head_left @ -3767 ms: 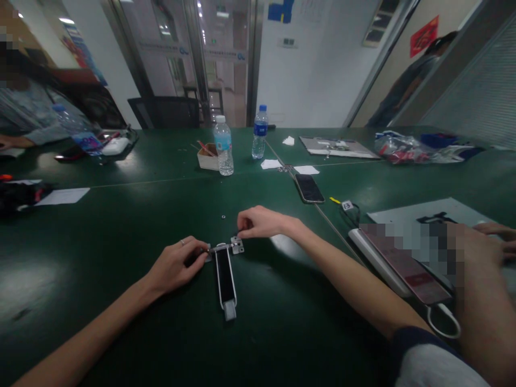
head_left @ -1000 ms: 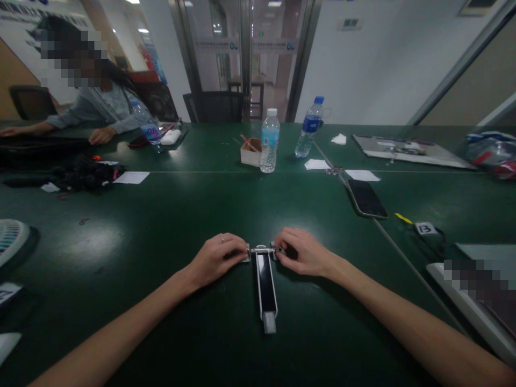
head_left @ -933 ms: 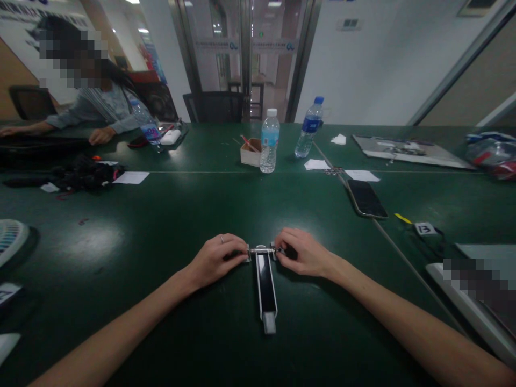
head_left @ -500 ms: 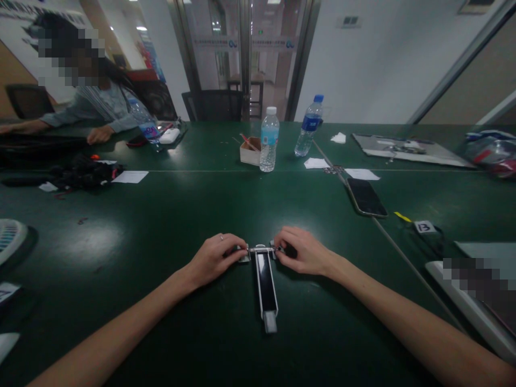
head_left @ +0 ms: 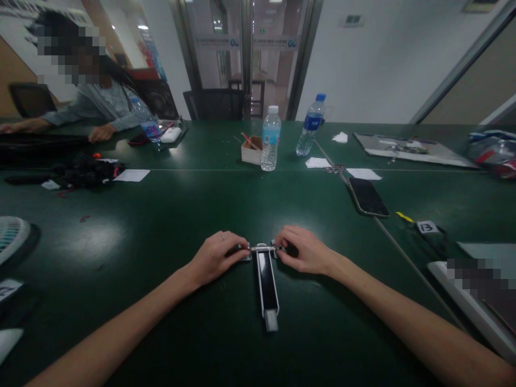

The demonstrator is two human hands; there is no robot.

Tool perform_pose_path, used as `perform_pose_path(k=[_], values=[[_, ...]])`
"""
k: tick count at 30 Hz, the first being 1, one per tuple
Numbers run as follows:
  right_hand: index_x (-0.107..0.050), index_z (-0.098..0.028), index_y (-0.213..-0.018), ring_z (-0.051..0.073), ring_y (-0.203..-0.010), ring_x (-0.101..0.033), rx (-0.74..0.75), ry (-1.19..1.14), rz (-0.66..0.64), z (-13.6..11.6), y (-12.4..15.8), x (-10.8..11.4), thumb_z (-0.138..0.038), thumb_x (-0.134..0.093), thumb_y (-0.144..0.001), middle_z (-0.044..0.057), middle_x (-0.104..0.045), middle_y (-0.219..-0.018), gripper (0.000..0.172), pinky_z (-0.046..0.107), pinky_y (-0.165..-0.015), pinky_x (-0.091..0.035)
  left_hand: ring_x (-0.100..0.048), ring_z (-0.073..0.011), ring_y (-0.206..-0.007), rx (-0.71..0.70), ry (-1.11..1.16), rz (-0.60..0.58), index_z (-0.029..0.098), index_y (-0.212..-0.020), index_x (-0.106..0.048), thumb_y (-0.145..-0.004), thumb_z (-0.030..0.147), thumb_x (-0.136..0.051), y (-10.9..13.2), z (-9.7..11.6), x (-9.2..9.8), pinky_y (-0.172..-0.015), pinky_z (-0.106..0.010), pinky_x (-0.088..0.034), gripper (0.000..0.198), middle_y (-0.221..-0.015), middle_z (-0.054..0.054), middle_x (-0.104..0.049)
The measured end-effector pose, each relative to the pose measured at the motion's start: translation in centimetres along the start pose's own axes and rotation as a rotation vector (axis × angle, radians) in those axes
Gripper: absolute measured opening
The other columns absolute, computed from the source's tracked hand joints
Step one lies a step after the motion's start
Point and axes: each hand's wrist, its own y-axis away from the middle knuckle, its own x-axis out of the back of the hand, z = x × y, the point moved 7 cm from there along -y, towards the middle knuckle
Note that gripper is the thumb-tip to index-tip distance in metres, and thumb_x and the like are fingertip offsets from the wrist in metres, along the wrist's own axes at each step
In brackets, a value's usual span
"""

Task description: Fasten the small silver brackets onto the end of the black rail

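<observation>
Two hands on one little gadget here. The left hand (head_left: 215,258) and right hand (head_left: 303,251) pinch the two ends of a thin metal rod (head_left: 263,248) that runs crosswise through the top of a long black-and-white bar (head_left: 267,285). Both hands are curled shut, fingertips closed on small metal brackets at the rod's ends, so the grip is fine, not a full fist. The bar lies flat on the green table (head_left: 161,226), pointing back toward the person, right in front and centred between the forearms. My guess is that's so both wrists can rest on the table and steady the tiny parts. There's a ring on the left hand.

Everything else is pushed well away from the working spot: two bottles (head_left: 270,138) and a small box (head_left: 251,151) near the middle of the table, a phone (head_left: 367,196) off to the right, paper slips (head_left: 132,175) further out. Another person (head_left: 92,102) sits at the far left corner, hands on the table there, well apart from this work.
</observation>
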Motion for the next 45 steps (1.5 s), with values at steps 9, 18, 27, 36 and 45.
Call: perform_pose_path(k=[9, 18, 27, 36, 45], values=[[-0.056, -0.015, -0.089, 0.013, -0.069, -0.046, 0.012, -0.001, 0.007, -0.05, 0.01, 0.01, -0.024, -0.051, -0.084, 0.002, -0.052, -0.078, 0.012, 0.027, -0.063, -0.036, -0.056, -0.0184, -0.085, 0.050, 0.050, -0.028, 0.017, -0.095, -0.063, -0.088, 0.029, -0.060, 0.03, -0.57, -0.41, -0.073, -0.031, -0.048, 0.014, -0.095, -0.005, -0.060], [-0.055, -0.015, -0.089, 0.013, -0.067, -0.046, 0.090, 0.014, 0.064, -0.32, 0.13, -0.05, -0.020, -0.052, -0.083, 0.002, -0.052, -0.076, 0.008, 0.027, -0.062, -0.036, -0.056, -0.0179, -0.084, 0.053, 0.028, -0.032, 0.017, -0.097, -0.062, -0.089, 0.027, -0.059, 0.03, -0.69, -0.38, -0.070, -0.029, -0.047, 0.013, -0.093, -0.004, -0.061], [-0.055, -0.015, -0.090, 0.012, -0.067, -0.047, 0.113, 0.039, 0.077, -0.45, 0.08, -0.18, -0.020, -0.051, -0.085, 0.002, -0.053, -0.076, 0.008, 0.026, -0.063, -0.036, -0.056, -0.0157, -0.075, 0.028, 0.036, -0.021, 0.017, -0.095, -0.062, -0.086, 0.027, -0.063, -0.06, -0.26, -0.11, -0.064, -0.026, -0.044, 0.013, -0.086, -0.002, -0.062], [-0.054, -0.015, -0.090, 0.012, -0.067, -0.047, 0.101, 0.030, 0.070, -0.53, 0.07, -0.09, -0.020, -0.051, -0.084, 0.002, -0.054, -0.076, 0.008, 0.026, -0.062, -0.036, -0.054, -0.0135, -0.068, 0.086, 0.082, -0.037, 0.016, -0.092, -0.059, -0.080, 0.016, -0.060, -0.29, -0.07, 0.05, -0.063, -0.026, -0.045, 0.012, -0.081, -0.001, -0.061], [-0.055, -0.015, -0.090, 0.012, -0.066, -0.047, 0.097, 0.030, 0.074, -0.30, 0.14, -0.20, -0.022, -0.051, -0.085, 0.002, -0.053, -0.076, 0.010, 0.026, -0.061, -0.036, -0.055, -0.0157, -0.074, 0.081, 0.086, -0.028, 0.015, -0.094, -0.063, -0.087, 0.021, -0.053, -0.41, -0.10, 0.19, -0.065, -0.028, -0.046, 0.013, -0.083, -0.004, -0.057]])
